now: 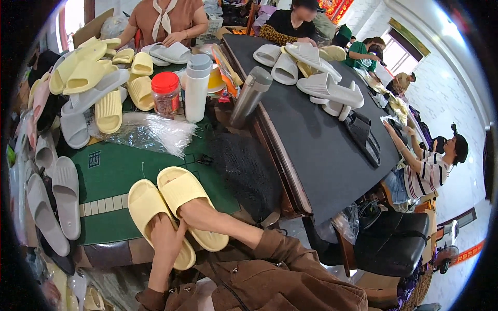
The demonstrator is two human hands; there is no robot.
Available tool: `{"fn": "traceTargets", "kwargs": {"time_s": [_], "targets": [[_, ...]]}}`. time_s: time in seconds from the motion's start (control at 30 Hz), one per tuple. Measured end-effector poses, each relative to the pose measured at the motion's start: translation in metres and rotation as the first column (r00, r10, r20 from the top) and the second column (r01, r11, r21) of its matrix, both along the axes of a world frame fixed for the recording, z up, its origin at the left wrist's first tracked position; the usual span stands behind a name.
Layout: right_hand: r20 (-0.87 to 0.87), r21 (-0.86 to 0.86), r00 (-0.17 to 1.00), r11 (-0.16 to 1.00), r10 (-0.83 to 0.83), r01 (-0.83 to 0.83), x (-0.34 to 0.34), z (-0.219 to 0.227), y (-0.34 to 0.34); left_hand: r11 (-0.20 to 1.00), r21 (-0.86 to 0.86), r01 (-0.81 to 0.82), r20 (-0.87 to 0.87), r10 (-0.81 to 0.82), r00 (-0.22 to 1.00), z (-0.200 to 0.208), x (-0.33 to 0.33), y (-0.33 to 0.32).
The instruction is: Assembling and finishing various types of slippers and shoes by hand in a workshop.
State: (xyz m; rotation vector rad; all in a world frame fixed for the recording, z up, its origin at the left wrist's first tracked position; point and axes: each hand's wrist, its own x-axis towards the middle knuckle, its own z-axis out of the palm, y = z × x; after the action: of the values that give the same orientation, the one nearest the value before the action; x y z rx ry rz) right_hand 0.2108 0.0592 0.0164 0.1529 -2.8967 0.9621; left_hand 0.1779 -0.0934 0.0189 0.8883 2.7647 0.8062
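Two pale yellow slide slippers lie side by side at the near edge of the green table, toes pointing away from me. My left hand [165, 239] reaches into the left yellow slipper [144, 199], its fingers hidden under the strap and its thumb toward the other slipper. Inside the right yellow slipper [179, 187] is my right hand [196, 211], which holds it from within; those fingers are also covered by the strap. A thin thread sticks up near the left slipper's toe. Grey slippers [66, 197] rest on the table to the left.
Beyond my hands stand a red-lidded jar [165, 93], a white bottle [197, 96] and a steel flask [251, 96]. Clear plastic bags [150, 129] and piled slippers [85, 72] lie nearby. A black table [311, 150] with more slippers stands right, beside a black chair [391, 243]. Several people sit around.
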Motion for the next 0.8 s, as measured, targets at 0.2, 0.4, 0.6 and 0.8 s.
{"fn": "traceTargets", "kwargs": {"time_s": [0.2, 0.4, 0.6, 0.8], "targets": [[-0.029, -0.028, 0.998, 0.998, -0.051, 0.050, 0.013, 0.006, -0.012, 0.994, -0.076, -0.081, 0.033, 0.084, 0.996, 0.006, 0.000, 0.005], [-0.148, -0.051, 0.986, 0.995, 0.074, -0.083, 0.052, 0.047, 0.000, 0.996, -0.084, 0.017, 0.005, -0.017, 1.000, 0.002, 0.003, 0.013], [-0.129, -0.200, 0.941, 0.938, -0.311, 0.283, 0.029, 0.069, 0.040, 0.999, 0.032, 0.012, -0.075, -0.009, 0.997, -0.004, 0.011, 0.016], [-0.205, -0.023, 0.894, 0.915, -0.399, 0.403, -0.012, 0.045, 0.060, 0.997, 0.067, 0.031, -0.154, -0.020, 0.988, -0.008, 0.012, 0.013]]}}
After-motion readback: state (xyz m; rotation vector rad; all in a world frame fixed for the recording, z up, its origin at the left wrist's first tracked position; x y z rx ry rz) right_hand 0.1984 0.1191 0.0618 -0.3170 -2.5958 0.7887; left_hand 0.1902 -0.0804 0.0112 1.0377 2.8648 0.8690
